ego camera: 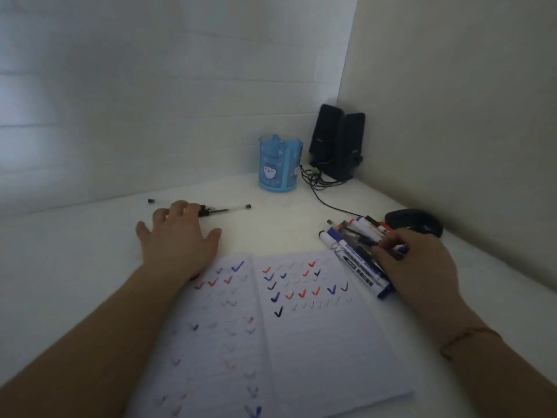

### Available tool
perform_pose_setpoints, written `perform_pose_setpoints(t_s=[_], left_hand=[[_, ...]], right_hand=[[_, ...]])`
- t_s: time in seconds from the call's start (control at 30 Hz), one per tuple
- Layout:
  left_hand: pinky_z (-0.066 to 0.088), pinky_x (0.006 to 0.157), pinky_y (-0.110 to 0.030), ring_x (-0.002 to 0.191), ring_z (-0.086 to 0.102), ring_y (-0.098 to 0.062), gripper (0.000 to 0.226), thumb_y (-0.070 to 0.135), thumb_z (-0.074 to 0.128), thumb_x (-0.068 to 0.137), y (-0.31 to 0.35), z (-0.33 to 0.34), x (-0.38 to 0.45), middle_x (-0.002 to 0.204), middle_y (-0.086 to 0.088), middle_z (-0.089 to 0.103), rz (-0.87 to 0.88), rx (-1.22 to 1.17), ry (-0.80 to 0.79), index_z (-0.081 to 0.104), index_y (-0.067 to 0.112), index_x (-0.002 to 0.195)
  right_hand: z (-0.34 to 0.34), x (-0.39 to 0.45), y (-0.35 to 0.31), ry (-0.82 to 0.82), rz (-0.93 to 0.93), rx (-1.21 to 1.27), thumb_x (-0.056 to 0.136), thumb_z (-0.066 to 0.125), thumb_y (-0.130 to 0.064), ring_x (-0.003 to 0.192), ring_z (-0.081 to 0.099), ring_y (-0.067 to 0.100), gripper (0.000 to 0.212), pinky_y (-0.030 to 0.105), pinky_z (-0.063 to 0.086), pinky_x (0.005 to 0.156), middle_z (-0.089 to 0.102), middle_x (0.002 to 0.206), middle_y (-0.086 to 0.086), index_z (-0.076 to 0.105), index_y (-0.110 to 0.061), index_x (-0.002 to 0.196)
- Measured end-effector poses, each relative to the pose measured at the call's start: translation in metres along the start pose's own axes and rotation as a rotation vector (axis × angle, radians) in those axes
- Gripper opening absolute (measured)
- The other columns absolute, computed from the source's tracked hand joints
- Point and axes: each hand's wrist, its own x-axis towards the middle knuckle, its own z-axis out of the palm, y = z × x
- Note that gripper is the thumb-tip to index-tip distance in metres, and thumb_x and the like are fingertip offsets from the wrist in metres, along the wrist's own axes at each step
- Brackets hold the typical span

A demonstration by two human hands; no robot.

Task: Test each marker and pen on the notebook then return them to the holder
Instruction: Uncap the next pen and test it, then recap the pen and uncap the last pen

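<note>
Your left hand (pixel 177 236) lies spread, fingertips on slim clear pens (pixel 223 209) lying crosswise; your right hand (pixel 413 260) pinches cylindrical markers (pixel 355 260) angled away-left.

The notebook (pixel 271 327) is made of thin, matt, lined paper, and its pages are marked with ink ticks. The pen holder (pixel 280 162) is made of see-through blue plastic with a slight shine. The whiteboard markers (pixel 355 260) are seen to be smooth white plastic with printed labels. The pen (pixel 232 209) beyond the notebook has a clear plastic barrel. The speakers (pixel 337 140) and the computer mouse (pixel 417 224) are covered in dark, dull plastic. The desk (pixel 75 267) is smooth, white and matt.
</note>
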Motion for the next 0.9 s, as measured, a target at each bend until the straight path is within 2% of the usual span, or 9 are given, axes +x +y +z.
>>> perform_pose_setpoints(t_s=[0.13, 0.27, 0.37, 0.5, 0.6, 0.7, 0.8, 0.87, 0.9], left_hand=[[0.024, 0.105, -0.056, 0.127, 0.036, -0.033, 0.048, 0.043, 0.044, 0.093, -0.009, 0.003, 0.005, 0.138, -0.006, 0.043, -0.081, -0.016, -0.015, 0.042, 0.020, 0.134], [0.030, 0.098, -0.051, 0.117, 0.039, -0.033, 0.030, 0.033, 0.047, 0.095, -0.011, 0.002, 0.009, 0.123, -0.007, 0.049, -0.087, -0.018, 0.021, 0.056, 0.021, 0.120], [0.034, 0.091, -0.047, 0.107, 0.044, -0.031, 0.020, 0.027, 0.048, 0.095, -0.009, 0.004, 0.010, 0.109, -0.005, 0.056, -0.059, -0.047, 0.066, 0.063, 0.023, 0.106], [0.044, 0.078, -0.039, 0.082, 0.056, -0.031, 0.018, 0.020, 0.040, 0.097, -0.001, -0.001, 0.006, 0.088, -0.008, 0.062, 0.020, -0.210, 0.148, 0.057, 0.016, 0.103], [0.042, 0.056, -0.032, 0.064, 0.055, -0.028, 0.015, 0.021, 0.038, 0.099, 0.021, -0.012, -0.011, 0.074, -0.009, 0.060, 0.157, -0.548, 0.172, 0.051, 0.014, 0.100], [0.030, 0.043, -0.017, 0.048, 0.045, -0.010, 0.015, 0.036, 0.042, 0.098, 0.047, -0.021, -0.035, 0.057, 0.004, 0.050, 0.316, -0.679, 0.071, 0.048, 0.023, 0.093], [0.034, 0.049, -0.018, 0.050, 0.045, -0.006, 0.009, 0.039, 0.048, 0.095, 0.057, -0.023, -0.053, 0.058, 0.007, 0.052, 0.571, -0.662, -0.030, 0.050, 0.032, 0.091], [0.038, 0.057, -0.018, 0.062, 0.050, -0.004, 0.010, 0.039, 0.045, 0.096, 0.062, -0.021, -0.063, 0.071, 0.012, 0.055, 0.768, -0.594, -0.118, 0.052, 0.031, 0.095], [0.039, 0.062, -0.018, 0.069, 0.049, -0.004, 0.015, 0.039, 0.042, 0.096, 0.064, -0.019, -0.068, 0.078, 0.014, 0.055, 0.860, -0.576, -0.149, 0.052, 0.029, 0.097]], right_hand=[[-0.003, -0.001, 0.001, -0.018, -0.045, 0.003, 0.076, 0.068, -0.043, 0.075, 0.056, 0.015, 0.010, 0.033, 0.050, 0.065, 0.064, 0.079, -0.005, 0.061, -0.035, 0.076], [-0.006, -0.003, -0.002, -0.004, -0.064, 0.024, 0.079, 0.068, -0.037, 0.077, 0.056, 0.017, 0.006, 0.030, 0.046, 0.066, 0.064, 0.079, -0.004, 0.065, -0.032, 0.081], [-0.009, -0.005, -0.004, 0.000, -0.075, 0.035, 0.080, 0.068, -0.033, 0.077, 0.056, 0.018, 0.003, 0.029, 0.043, 0.066, 0.064, 0.078, -0.003, 0.066, -0.031, 0.082], [-0.011, -0.008, -0.006, 0.001, -0.083, 0.022, 0.080, 0.069, -0.029, 0.075, 0.054, 0.018, 0.003, 0.027, 0.038, 0.064, 0.065, 0.079, -0.002, 0.066, -0.030, 0.080], [-0.014, -0.008, -0.009, -0.009, -0.074, 0.041, 0.081, 0.067, -0.030, 0.076, 0.055, 0.018, 0.002, 0.026, 0.037, 0.063, 0.066, 0.081, -0.001, 0.067, -0.029, 0.082], [-0.015, -0.010, -0.009, 0.084, -0.122, -0.007, 0.080, 0.066, -0.033, 0.084, 0.056, 0.024, 0.016, 0.031, 0.041, 0.070, 0.069, 0.087, 0.004, 0.069, -0.022, 0.092], [-0.019, -0.020, -0.022, 0.210, -0.270, 0.092, 0.080, 0.057, -0.049, 0.092, 0.054, 0.023, 0.036, 0.032, 0.042, 0.078, 0.066, 0.093, 0.003, 0.068, -0.020, 0.099], [-0.021, -0.032, -0.035, 0.126, -0.402, 0.362, 0.079, 0.056, -0.046, 0.085, 0.055, 0.015, 0.031, 0.021, 0.043, 0.076, 0.063, 0.090, -0.002, 0.064, -0.023, 0.098], [-0.020, -0.037, -0.039, 0.071, -0.497, 0.477, 0.080, 0.058, -0.039, 0.079, 0.057, 0.012, 0.024, 0.021, 0.046, 0.073, 0.062, 0.085, -0.007, 0.063, -0.024, 0.097]])
